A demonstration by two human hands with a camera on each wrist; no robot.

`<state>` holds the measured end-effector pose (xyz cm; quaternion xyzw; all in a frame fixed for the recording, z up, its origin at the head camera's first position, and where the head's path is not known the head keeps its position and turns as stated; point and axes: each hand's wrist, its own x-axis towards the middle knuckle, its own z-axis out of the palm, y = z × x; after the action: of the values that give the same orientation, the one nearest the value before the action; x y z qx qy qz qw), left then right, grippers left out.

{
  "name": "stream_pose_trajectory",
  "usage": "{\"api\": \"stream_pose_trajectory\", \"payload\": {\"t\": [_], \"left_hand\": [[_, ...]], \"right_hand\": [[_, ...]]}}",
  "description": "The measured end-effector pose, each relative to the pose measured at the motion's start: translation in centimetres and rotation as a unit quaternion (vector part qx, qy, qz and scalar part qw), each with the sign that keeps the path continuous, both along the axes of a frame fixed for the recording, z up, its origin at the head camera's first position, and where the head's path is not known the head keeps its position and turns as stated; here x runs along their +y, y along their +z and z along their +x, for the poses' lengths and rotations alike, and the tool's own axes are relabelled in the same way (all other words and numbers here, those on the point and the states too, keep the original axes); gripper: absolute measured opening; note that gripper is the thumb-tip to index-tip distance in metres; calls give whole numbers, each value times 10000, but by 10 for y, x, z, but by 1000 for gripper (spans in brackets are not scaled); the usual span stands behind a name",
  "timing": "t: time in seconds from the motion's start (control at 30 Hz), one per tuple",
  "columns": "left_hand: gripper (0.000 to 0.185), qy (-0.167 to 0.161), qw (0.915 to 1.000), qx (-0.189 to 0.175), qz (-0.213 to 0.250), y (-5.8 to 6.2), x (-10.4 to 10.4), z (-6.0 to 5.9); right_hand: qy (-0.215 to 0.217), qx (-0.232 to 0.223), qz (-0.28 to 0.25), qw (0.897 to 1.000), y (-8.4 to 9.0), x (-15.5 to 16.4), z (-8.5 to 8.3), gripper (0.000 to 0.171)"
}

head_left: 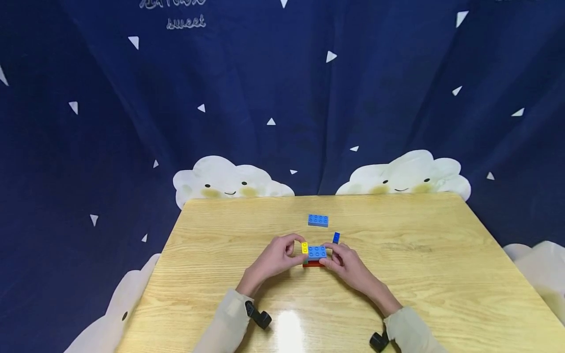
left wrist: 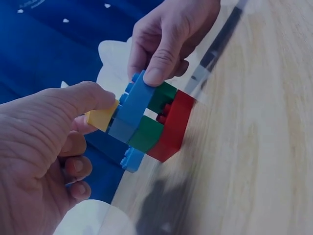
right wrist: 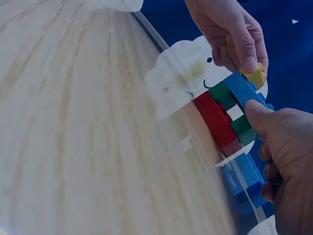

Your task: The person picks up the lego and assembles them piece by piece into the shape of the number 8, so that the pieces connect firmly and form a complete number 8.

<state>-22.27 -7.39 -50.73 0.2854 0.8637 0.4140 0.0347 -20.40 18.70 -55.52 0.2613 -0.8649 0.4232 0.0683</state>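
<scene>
Both of my hands meet at a small stack of toy bricks [head_left: 314, 255] that sits near the middle of the wooden surface [head_left: 423, 274]. My left hand [head_left: 277, 257] comes in from the left with its fingers curled, and thumb and forefinger pinch a little yellow brick [head_left: 304, 247] that lies against the left end of the stack's top layer. My right hand [head_left: 343, 261] grips the stack from the right, its thumb pressed on the edge of the light blue brick [left wrist: 133, 105] on top and the other fingers curled at the far side. From the left wrist view, the stack shows a red brick [left wrist: 175, 128] at the bottom, resting on the surface, green bricks [left wrist: 147, 132] in the middle with a gap between them, and the light blue brick across the top. Just beyond my right hand a small dark blue brick [head_left: 336, 238] stands on the surface, close to my fingers but apart from the stack. Farther from me, another light blue brick [head_left: 318, 220] lies flat by itself, well apart from both hands. Behind the surface hangs a dark blue cloth [head_left: 282, 98] printed with white triangles and smiling clouds. Pale sleeves cover both my forearms, and a black strap sits at each wrist.
</scene>
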Motion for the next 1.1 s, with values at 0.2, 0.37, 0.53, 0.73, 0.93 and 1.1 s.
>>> {"api": "stream_pose_trajectory", "payload": {"t": [0.2,0.37,0.53,0.73,0.93,1.1], "left_hand": [[37,-18,9998,75,157,-5,-3,0],[36,-6,9996,279,78,-4,-4,0],[35,7,9992,410,5,-5,-5,0],[37,98,9991,395,-102,-7,-4,1],[40,188,9992,320,-135,-10,-1,4],[40,184,9994,264,-90,-12,0,5]], "right_hand": [[48,-23,6,10000,3,-1,-1,34],[26,-9,-2,10000,3,-1,-4,34],[59,-43,18,10000,3,-2,-5,35],[31,6,-4,10000,3,-1,-6,33],[-45,-59,87,9999,1,-1,-4,36],[-86,-76,119,9999,-1,-1,-2,35]]}}
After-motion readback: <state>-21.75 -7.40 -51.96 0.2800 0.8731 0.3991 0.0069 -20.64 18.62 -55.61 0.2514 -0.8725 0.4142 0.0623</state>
